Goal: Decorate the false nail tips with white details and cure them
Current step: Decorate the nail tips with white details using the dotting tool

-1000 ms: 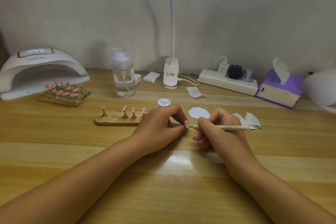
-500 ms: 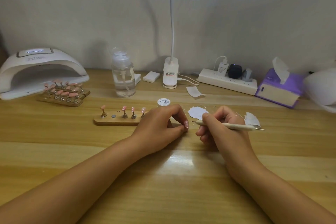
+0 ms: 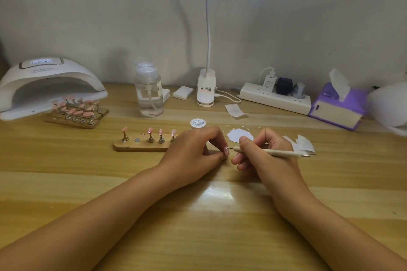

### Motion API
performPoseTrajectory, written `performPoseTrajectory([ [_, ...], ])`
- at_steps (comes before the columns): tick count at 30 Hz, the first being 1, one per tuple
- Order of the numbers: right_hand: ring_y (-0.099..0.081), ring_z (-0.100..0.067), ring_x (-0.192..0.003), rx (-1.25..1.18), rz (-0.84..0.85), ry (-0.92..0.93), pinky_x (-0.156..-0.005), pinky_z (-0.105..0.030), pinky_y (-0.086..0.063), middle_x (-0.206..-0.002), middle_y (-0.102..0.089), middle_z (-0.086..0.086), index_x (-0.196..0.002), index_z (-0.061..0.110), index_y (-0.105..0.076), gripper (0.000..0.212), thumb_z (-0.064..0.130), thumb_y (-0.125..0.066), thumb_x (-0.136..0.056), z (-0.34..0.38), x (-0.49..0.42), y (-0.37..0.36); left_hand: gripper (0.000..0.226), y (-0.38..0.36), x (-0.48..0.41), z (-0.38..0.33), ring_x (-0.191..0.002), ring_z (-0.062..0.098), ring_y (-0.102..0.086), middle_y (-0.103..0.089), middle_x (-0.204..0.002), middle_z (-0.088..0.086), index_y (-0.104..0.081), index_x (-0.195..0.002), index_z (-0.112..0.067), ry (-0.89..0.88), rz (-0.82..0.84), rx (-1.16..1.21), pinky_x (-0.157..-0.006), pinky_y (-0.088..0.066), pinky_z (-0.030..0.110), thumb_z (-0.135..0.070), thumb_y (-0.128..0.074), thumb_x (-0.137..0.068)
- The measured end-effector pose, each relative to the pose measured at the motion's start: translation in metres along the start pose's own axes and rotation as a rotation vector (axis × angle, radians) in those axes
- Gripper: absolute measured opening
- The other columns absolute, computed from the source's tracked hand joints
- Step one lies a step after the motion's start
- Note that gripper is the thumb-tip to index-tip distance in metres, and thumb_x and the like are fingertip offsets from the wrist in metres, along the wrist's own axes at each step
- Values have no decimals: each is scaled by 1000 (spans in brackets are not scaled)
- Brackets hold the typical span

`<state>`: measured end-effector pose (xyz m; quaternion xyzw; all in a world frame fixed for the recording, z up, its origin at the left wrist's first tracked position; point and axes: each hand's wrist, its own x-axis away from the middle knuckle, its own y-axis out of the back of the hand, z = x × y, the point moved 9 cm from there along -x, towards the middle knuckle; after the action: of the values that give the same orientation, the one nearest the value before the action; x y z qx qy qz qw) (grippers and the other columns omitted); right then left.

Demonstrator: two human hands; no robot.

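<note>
While the pink nail tip (image 3: 226,151) is pinched by the left hand (image 3: 193,152), the dotting pen (image 3: 271,151) gripped by the right hand (image 3: 264,154), its point just beside that tip, is best dabbed lightly

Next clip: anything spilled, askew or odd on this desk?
A ragged white patch with white specks around it lies on the table just beyond the right hand holding the dotting tool: smeared gel or torn paper, I cannot tell. The wooden stand has one bare slot; the left hand pinches a nail tip.
</note>
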<state>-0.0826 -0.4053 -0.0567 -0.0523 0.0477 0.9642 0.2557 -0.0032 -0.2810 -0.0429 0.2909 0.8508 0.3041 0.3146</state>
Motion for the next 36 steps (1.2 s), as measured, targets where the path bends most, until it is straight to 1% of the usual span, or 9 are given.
performPoseTrajectory([
  [8, -67, -13, -55, 16, 14, -2, -54, -19, -53, -67, -74, -9, -76, 10, -51, 23, 19, -65, -92, 0, 0, -1, 21, 0, 0, 0, -61, 3, -60, -70, -92, -22, -61, -82, -34, -1, -3, -1, -60, -43, 24, -16, -72, -84],
  [13, -66, -12, -54, 6, 17, 7, -53, -19, -51, -65, -73, -9, -73, 11, -50, 25, 17, -65, -93, 1, 0, -2, 17, 0, 0, 2, -61, 3, -60, -70, -93, -21, -63, -83, -32, 1, -5, -2, -62, -48, 28, -17, -72, -84],
  [18, -63, -11, -51, -36, -4, 3, -50, -18, -49, -64, -73, -10, -73, 12, -48, 27, 18, -65, -93, 0, 0, 0, 13, 0, 0, 2, -62, 5, -61, -70, -91, -22, -63, -84, -29, -2, -11, 6, -63, -48, 28, -20, -73, -84],
  [26, -66, -13, -55, 10, 19, 14, -54, -21, -52, -67, -73, -10, -73, 12, -50, 25, 18, -65, -92, -1, -1, -2, 12, -1, 0, 3, -62, 6, -61, -70, -91, -21, -64, -85, -28, -8, -8, 7, -63, -49, 30, -20, -72, -85],
  [29, -66, -13, -56, 23, 19, 16, -55, -21, -52, -68, -74, -9, -74, 12, -50, 24, 19, -65, -92, -1, -1, -2, 11, -1, 0, 3, -62, 5, -61, -70, -91, -22, -64, -85, -28, -10, -6, 5, -62, -48, 28, -20, -72, -85],
  [33, -61, -11, -50, -88, -44, 28, -49, -20, -50, -64, -72, -10, -74, 13, -50, 26, 21, -65, -94, 3, 0, 4, 20, -1, 0, 2, -60, 3, -60, -67, -86, -28, -61, -81, -36, -21, -5, -1, -58, -41, 24, -20, -73, -85],
  [36, -54, -8, -45, -122, -126, 91, -44, -18, -45, -57, -67, -4, -76, 13, -50, 25, 23, -63, -95, 10, 2, 13, 20, -1, 0, 2, -60, 2, -59, -64, -83, -33, -60, -81, -36, -20, -8, -18, -57, -37, 22, -21, -72, -85],
])
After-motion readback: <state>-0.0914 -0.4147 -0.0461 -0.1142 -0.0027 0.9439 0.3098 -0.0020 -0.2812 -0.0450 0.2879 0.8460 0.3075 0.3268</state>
